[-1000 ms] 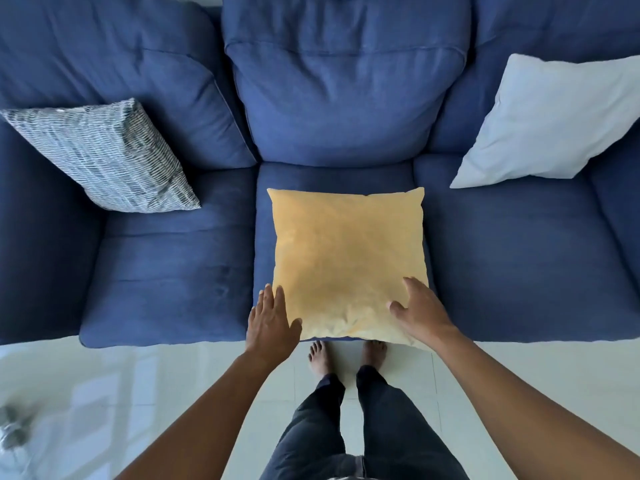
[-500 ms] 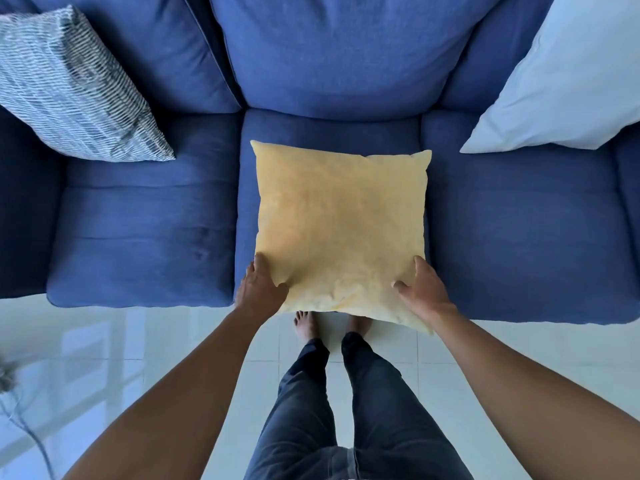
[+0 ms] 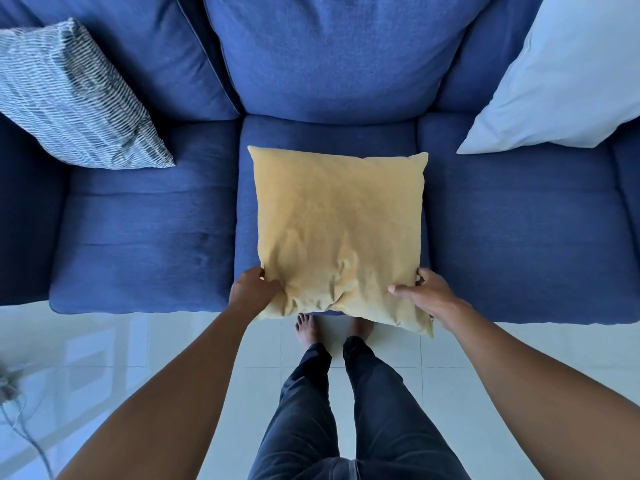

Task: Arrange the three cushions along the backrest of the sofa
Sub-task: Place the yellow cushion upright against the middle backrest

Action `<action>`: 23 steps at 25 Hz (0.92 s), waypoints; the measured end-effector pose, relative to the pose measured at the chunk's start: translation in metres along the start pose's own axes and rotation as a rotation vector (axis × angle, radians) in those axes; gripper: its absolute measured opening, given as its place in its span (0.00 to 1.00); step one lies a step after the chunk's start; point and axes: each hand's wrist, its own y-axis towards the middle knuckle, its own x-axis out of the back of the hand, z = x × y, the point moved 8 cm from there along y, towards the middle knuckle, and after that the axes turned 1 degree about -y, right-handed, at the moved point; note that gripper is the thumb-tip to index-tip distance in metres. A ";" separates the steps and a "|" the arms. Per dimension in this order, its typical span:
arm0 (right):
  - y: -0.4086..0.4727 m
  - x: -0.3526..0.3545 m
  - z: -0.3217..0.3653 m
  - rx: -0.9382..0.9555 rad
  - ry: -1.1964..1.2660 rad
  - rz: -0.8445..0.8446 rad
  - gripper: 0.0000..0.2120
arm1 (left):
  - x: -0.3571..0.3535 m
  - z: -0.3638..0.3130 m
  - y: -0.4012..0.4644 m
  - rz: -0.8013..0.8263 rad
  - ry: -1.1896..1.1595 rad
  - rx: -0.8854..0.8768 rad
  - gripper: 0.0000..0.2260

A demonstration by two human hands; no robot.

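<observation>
A yellow cushion (image 3: 337, 230) lies flat over the middle seat of the blue sofa (image 3: 145, 237), its near edge overhanging the seat front. My left hand (image 3: 254, 289) grips its near left corner and my right hand (image 3: 424, 294) grips its near right corner; the fabric is bunched between them. A grey patterned cushion (image 3: 72, 98) leans against the left backrest. A white cushion (image 3: 561, 81) leans against the right backrest. The middle backrest (image 3: 332, 53) has no cushion against it.
I stand barefoot on pale glossy floor tiles (image 3: 104, 368) right in front of the sofa's middle seat. A grey cable (image 3: 24, 427) trails over the floor at the lower left.
Both hands have closed on the yellow cushion's near corners, and the fabric now wrinkles between them. The view has moved closer to the sofa.
</observation>
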 end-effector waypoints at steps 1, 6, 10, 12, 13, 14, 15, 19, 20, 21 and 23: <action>0.001 -0.001 -0.009 -0.013 -0.035 0.018 0.34 | -0.003 0.007 -0.002 0.035 -0.030 0.015 0.24; 0.002 -0.015 -0.055 -0.097 -0.148 -0.041 0.14 | -0.020 0.039 -0.011 0.036 0.044 0.013 0.08; -0.012 0.003 -0.044 -0.028 0.019 -0.162 0.15 | 0.008 0.027 -0.024 -0.067 -0.171 0.007 0.10; -0.026 0.019 -0.029 -0.008 0.151 -0.145 0.13 | 0.026 0.015 -0.032 -0.072 -0.224 -0.012 0.12; -0.035 0.031 -0.020 0.005 0.203 -0.150 0.11 | 0.037 0.006 -0.038 -0.064 -0.257 -0.034 0.12; -0.045 0.044 -0.006 0.031 0.259 -0.158 0.09 | 0.049 -0.004 -0.043 -0.057 -0.292 -0.071 0.12; -0.056 0.059 0.009 0.077 0.319 -0.174 0.08 | 0.064 -0.017 -0.051 -0.057 -0.333 -0.103 0.12; -0.089 0.126 0.068 0.249 0.519 -0.252 0.10 | 0.131 -0.074 -0.090 -0.156 -0.547 -0.279 0.10; -0.093 0.137 0.079 0.288 0.592 -0.248 0.09 | 0.143 -0.083 -0.098 -0.174 -0.641 -0.322 0.05; -0.095 0.143 0.090 0.327 0.674 -0.220 0.08 | 0.150 -0.090 -0.104 -0.162 -0.768 -0.350 0.04; -0.095 0.145 0.107 0.398 0.791 -0.148 0.09 | 0.150 -0.097 -0.103 -0.086 -1.054 -0.350 0.22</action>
